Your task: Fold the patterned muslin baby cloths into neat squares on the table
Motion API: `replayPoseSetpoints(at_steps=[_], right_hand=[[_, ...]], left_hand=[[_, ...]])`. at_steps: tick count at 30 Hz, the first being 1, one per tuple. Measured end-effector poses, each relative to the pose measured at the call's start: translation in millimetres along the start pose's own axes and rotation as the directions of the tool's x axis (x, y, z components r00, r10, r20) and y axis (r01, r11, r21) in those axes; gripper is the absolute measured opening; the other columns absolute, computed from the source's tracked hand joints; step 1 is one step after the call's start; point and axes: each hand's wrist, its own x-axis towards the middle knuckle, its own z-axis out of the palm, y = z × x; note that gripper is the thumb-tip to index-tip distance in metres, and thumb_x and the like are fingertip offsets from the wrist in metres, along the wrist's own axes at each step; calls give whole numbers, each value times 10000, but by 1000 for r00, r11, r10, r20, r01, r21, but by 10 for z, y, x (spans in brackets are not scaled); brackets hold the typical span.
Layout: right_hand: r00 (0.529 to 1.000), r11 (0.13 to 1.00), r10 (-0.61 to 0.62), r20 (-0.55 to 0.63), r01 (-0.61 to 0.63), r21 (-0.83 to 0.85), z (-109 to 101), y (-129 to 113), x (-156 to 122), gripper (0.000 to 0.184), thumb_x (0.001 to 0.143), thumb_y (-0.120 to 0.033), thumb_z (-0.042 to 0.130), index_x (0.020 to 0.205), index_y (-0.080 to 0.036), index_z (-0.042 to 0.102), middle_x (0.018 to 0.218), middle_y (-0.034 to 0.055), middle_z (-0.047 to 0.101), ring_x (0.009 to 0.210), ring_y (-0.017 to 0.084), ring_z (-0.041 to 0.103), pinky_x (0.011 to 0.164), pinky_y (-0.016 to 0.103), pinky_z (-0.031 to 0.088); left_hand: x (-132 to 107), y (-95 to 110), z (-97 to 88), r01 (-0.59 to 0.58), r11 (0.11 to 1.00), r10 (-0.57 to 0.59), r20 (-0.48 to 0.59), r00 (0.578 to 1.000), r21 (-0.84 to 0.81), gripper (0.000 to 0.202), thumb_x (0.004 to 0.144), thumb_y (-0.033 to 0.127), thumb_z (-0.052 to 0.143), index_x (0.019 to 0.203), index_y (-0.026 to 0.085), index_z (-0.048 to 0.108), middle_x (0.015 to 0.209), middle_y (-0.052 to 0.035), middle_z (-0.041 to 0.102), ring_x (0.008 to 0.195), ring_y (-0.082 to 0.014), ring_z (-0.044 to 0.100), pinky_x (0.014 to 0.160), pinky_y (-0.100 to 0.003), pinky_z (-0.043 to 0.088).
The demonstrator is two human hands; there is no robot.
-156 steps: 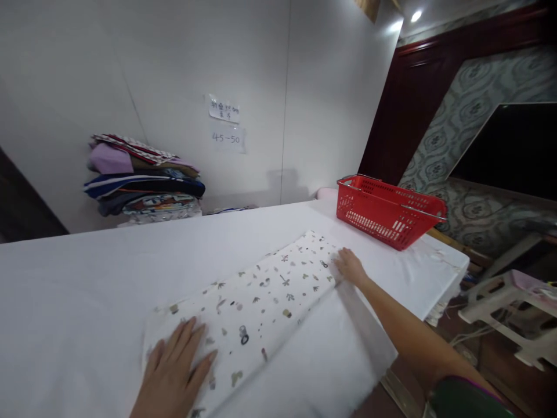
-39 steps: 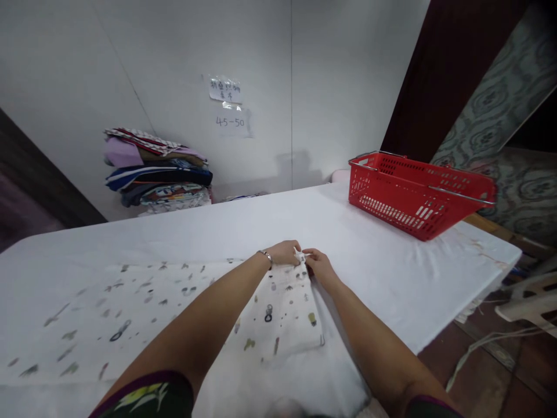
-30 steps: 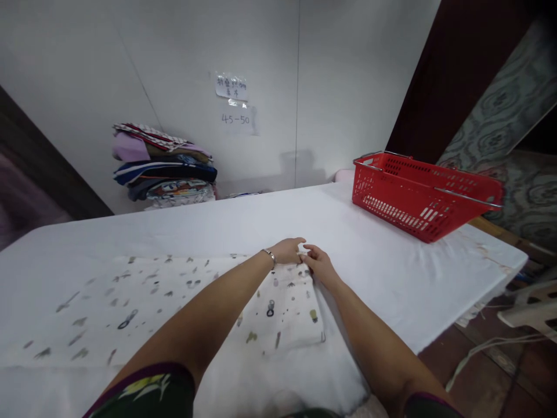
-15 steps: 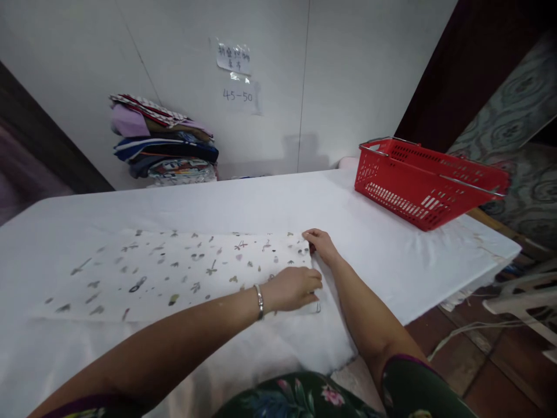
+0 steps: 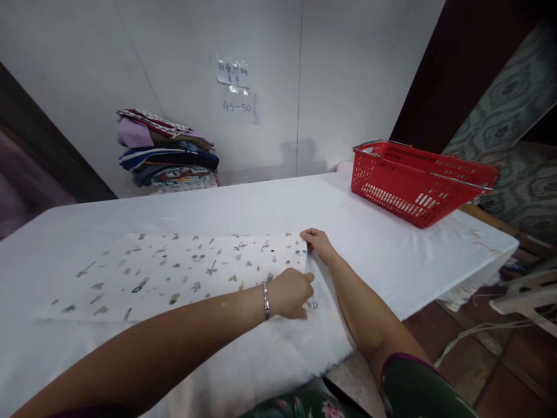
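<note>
A white cloth (image 5: 209,270) printed with small plant and bug motifs lies as a long folded strip across the table. My right hand (image 5: 319,244) is closed in a pinch on its far right corner. Lower down the same short end is my left hand (image 5: 290,293), wearing a silver bracelet (image 5: 266,301). Its fingers curl down at the cloth's edge, and the fingertips are partly hidden. Just past them the near right corner shows a dark looped mark.
White fabric covers the table (image 5: 261,203). A red plastic basket (image 5: 404,183) with metal handles stands at the back right. A stack of folded textiles (image 5: 169,154) rises at the back left against the wall. Paper signs (image 5: 235,90) hang on that wall. White chair legs (image 5: 526,302) show at right.
My left hand has drawn slightly back from the near right corner, its fingers more curled. My right hand stays on the far corner. The view has tilted a little.
</note>
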Motion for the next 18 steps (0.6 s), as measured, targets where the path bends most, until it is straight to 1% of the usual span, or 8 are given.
replayPoseSetpoints(at_steps=[3, 7, 9, 11, 12, 14, 16, 18], right_hand=[[1000, 1000, -4, -5, 4, -1, 1, 8, 7, 259, 616, -395, 680, 700, -159, 610, 546, -24, 545, 465, 92, 466, 419, 215, 367], [1000, 1000, -1, -4, 1, -10, 5, 17, 19, 264, 602, -395, 680, 695, -160, 605, 548, -23, 547, 470, 100, 477, 426, 222, 379], [1000, 1000, -5, -3, 5, -20, 8, 19, 18, 262, 602, -396, 676, 687, -160, 600, 533, -26, 539, 453, 97, 465, 422, 225, 369], [1000, 999, -15, -2, 15, -36, 12, 23, 13, 263, 607, -402, 667, 683, -160, 598, 518, -29, 533, 435, 94, 450, 418, 229, 356], [1000, 999, -22, -3, 22, -46, 14, 28, 10, 264, 611, -406, 662, 684, -160, 598, 514, -30, 532, 428, 92, 442, 418, 231, 350], [999, 996, -44, -9, 43, -72, 20, 45, 6, 266, 624, -415, 644, 691, -161, 602, 516, -30, 534, 425, 90, 429, 423, 234, 341], [997, 991, -76, -17, 74, -108, 25, 66, 6, 266, 643, -420, 619, 710, -163, 610, 523, -30, 536, 433, 90, 421, 434, 234, 336], [993, 981, -115, -31, 109, -158, 24, 84, 11, 264, 661, -421, 593, 724, -166, 618, 534, -27, 540, 459, 98, 430, 454, 236, 341]], left_hand=[[19, 82, 1, -24, 1000, 23, 30, 999, 9, 286, 693, 393, 630, 861, 162, 620, 977, -94, 591, 696, -228, 611, 569, -329, 436], [24, 182, -21, -42, 999, 43, 50, 998, -26, 297, 675, 346, 641, 913, 175, 589, 771, -68, 635, 665, -251, 617, 520, -314, 427], [13, 245, -35, -53, 999, 53, 55, 997, -4, 293, 677, 263, 623, 952, 173, 569, 708, -63, 634, 623, -244, 612, 487, -301, 413], [1, 325, -34, -88, 995, 86, 45, 995, 38, 291, 686, 174, 585, 977, 162, 560, 697, -70, 638, 603, -239, 610, 469, -300, 403], [-2, 371, -25, -104, 993, 102, 33, 994, 60, 275, 692, 138, 567, 967, 154, 564, 691, -74, 641, 603, -238, 611, 469, -302, 402], [9, 464, 6, -118, 989, 119, -11, 993, 87, 198, 705, 89, 541, 888, 146, 588, 667, -83, 642, 603, -231, 612, 479, -306, 403], [51, 540, 45, -126, 988, 132, -58, 990, 89, 127, 715, 65, 529, 778, 150, 600, 643, -90, 642, 603, -221, 612, 490, -309, 404], [130, 581, 82, -149, 986, 155, -77, 985, 75, 113, 720, 68, 531, 696, 159, 595, 629, -92, 642, 607, -215, 614, 490, -312, 407]])
